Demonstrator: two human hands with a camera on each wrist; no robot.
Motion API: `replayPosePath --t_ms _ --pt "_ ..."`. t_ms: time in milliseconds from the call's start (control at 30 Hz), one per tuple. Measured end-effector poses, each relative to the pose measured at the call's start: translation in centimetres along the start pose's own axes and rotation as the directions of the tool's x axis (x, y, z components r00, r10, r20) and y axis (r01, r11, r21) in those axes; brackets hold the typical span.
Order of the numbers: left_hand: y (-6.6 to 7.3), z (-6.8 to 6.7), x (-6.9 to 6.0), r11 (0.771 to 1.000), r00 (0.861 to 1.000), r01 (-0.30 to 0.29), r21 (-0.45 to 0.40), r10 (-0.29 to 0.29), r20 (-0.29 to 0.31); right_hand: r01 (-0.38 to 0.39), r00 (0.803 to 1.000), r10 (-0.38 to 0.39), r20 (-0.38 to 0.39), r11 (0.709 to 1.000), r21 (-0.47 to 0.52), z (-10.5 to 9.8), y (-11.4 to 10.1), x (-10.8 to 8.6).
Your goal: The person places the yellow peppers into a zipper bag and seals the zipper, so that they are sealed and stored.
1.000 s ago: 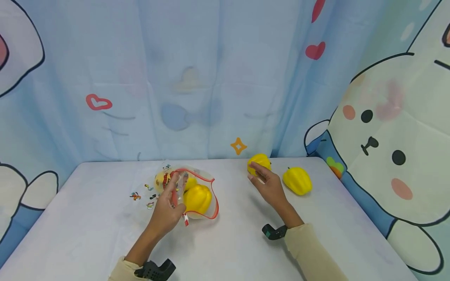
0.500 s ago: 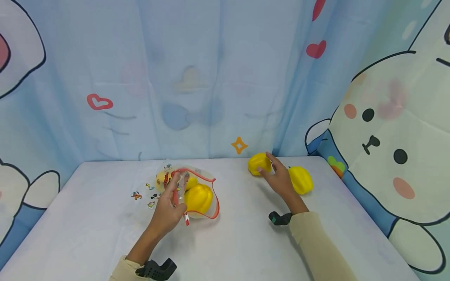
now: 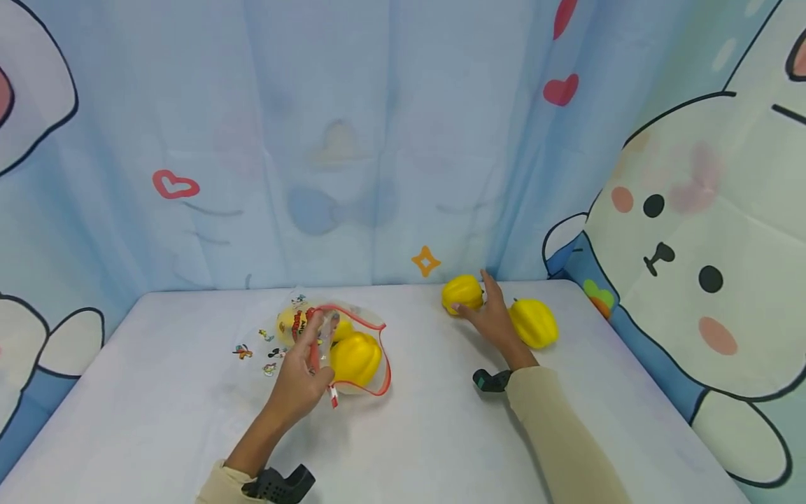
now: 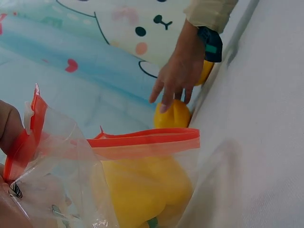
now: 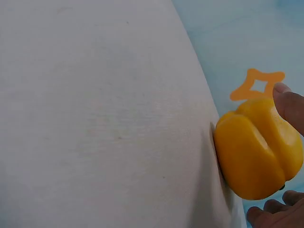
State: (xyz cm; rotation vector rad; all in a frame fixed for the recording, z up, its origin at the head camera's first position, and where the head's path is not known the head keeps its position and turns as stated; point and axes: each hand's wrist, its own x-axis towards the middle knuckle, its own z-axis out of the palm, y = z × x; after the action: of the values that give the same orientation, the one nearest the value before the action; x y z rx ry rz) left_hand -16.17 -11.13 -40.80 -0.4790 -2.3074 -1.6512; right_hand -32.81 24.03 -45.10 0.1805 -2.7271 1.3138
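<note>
Right hand (image 3: 497, 323) moved right of back pepper (image 3: 458, 293), middle right | fingers apart, pepper not held | left hand (image 3: 299, 382) pinches bag (image 4: 142, 145)

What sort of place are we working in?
Likely a staged tabletop corner, perhaps at home: a blue cartoon curtain hangs behind a white table with yellow peppers on it.

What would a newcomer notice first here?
Probably the large white cartoon animal face on the blue fabric backdrop, at right. Next, two glossy yellow bell peppers near the far edge of the white table, and, to their left, a clear plastic bag with a red rim, holding more yellow peppers.
</note>
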Motion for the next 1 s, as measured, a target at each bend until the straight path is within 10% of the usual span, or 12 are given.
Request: replayPosePath --t_ms 1000 --pt "0.0 -0.2 0.1 1.0 1.0 0.01 -0.016 -0.01 -0.005 -0.12 0.989 0.114 0.093 0.991 0.063 0.0 0.8 1.7"
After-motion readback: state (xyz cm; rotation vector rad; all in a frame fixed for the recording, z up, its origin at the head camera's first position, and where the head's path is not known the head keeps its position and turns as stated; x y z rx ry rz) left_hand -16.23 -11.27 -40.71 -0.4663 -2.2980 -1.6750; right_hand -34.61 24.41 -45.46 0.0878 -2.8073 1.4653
